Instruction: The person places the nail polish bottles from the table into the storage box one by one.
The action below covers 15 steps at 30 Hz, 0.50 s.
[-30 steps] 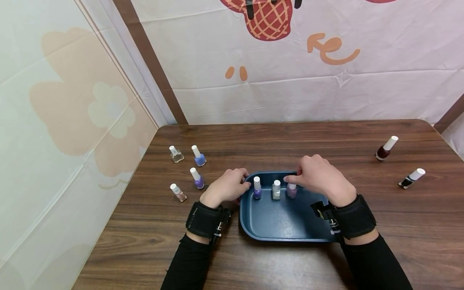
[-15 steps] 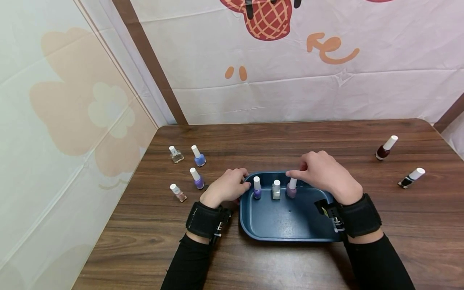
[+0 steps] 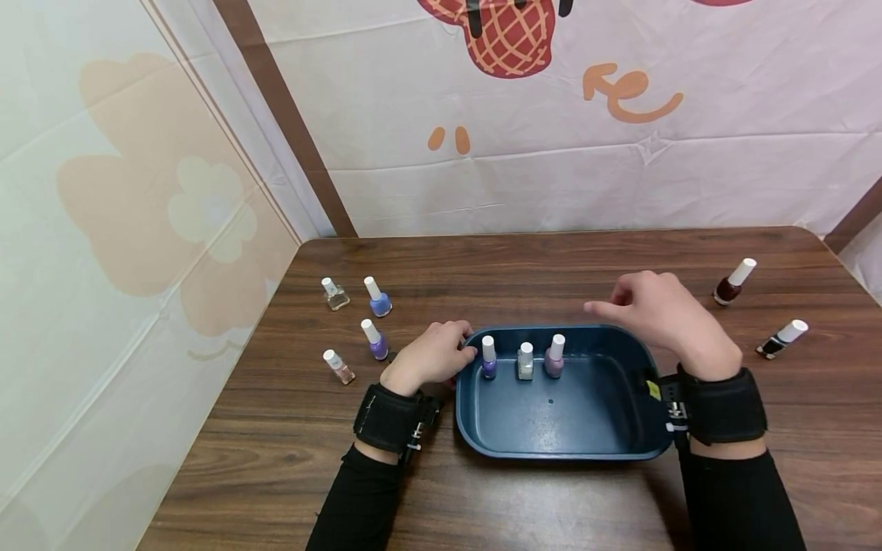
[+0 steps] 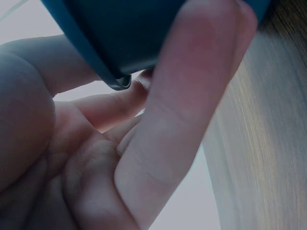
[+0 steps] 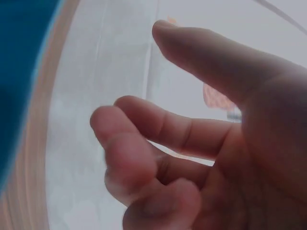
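Note:
A dark blue tray [image 3: 565, 458] lies on the wooden table. My left hand [image 3: 432, 353] grips its left back corner; in the left wrist view the thumb and fingers sit on either side of the tray wall [image 4: 76, 38]. Along the tray's back stand three white-capped nail polish bottles: a purple one [image 3: 489, 369], a whitish one [image 3: 526, 369] and a mauve one [image 3: 554, 366]. Over the tray's right back rim hovers my right hand [image 3: 664, 317], holding nothing. The right wrist view shows its thumb apart from loosely bent fingers [image 5: 129, 153].
Left of the tray are a clear bottle [image 3: 336, 297], a blue one [image 3: 380, 304], a purple one [image 3: 377, 344] and a pinkish one [image 3: 342, 372]. A dark red bottle [image 3: 729, 289] and a black one [image 3: 775, 346] are at right. A printed curtain [image 3: 551, 184] hangs behind the table.
My right hand has let go of the mauve nail polish bottle and moved right and back, away from it. The bottle stays standing in the tray. My left hand keeps its place.

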### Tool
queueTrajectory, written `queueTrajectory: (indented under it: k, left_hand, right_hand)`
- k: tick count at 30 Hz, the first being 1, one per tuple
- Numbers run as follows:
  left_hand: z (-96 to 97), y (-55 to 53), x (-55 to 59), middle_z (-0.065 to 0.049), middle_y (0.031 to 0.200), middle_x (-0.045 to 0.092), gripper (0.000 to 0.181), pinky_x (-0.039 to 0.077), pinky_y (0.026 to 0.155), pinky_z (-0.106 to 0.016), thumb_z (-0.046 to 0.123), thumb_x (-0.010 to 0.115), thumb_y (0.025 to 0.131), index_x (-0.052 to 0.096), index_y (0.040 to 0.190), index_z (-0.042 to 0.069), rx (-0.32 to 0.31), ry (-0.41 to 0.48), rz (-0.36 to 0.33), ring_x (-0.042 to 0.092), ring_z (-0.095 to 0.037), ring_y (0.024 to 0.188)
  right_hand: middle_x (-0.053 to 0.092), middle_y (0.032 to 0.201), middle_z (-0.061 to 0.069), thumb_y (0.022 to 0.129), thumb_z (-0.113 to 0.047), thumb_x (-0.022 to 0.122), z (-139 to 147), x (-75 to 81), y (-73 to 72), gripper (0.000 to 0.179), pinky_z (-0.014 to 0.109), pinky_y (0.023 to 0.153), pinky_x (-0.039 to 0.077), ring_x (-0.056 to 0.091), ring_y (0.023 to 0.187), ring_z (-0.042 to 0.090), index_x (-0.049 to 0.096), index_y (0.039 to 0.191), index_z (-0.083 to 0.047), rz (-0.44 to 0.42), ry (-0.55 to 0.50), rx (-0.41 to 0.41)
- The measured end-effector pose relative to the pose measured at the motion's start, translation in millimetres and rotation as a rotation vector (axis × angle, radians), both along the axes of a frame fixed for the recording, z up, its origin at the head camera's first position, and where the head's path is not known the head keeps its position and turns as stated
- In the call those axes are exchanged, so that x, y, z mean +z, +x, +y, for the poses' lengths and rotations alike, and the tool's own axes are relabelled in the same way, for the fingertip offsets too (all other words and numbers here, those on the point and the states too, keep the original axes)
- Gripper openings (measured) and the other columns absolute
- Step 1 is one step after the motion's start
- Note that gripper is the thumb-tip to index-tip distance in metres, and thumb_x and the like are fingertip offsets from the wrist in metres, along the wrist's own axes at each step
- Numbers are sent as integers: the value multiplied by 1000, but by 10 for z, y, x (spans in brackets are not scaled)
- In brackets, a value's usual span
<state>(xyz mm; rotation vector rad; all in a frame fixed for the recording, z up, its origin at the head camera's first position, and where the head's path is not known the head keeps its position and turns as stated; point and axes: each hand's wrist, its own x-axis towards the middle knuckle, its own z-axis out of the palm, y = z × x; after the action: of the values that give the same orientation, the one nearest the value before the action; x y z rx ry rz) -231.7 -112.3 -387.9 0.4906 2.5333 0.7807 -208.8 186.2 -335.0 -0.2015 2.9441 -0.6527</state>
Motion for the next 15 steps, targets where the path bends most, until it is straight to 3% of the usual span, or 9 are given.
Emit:
queueTrajectory:
  k: [6,15]
  left_hand:
    - [3,-10,-7,-8,77,61,21,52,49,-25,14,52,99,59,115,2,-9,-1,6,63,-14,52]
    - [7,-8,-12,-8,77,60,20,52,49,-25,14,52,98,58,115,3,-6,-8,2,63,-15,54]
  right_hand:
    - [63,81,10,92,-57,54,346,51,52,56,30,56,38,53,69,22,67,97,-3,14,-5,-83]
    - [61,76,9,95,-49,53,861,30,206,51,29,55,36,50,66,22,64,99,0,101,36,-231]
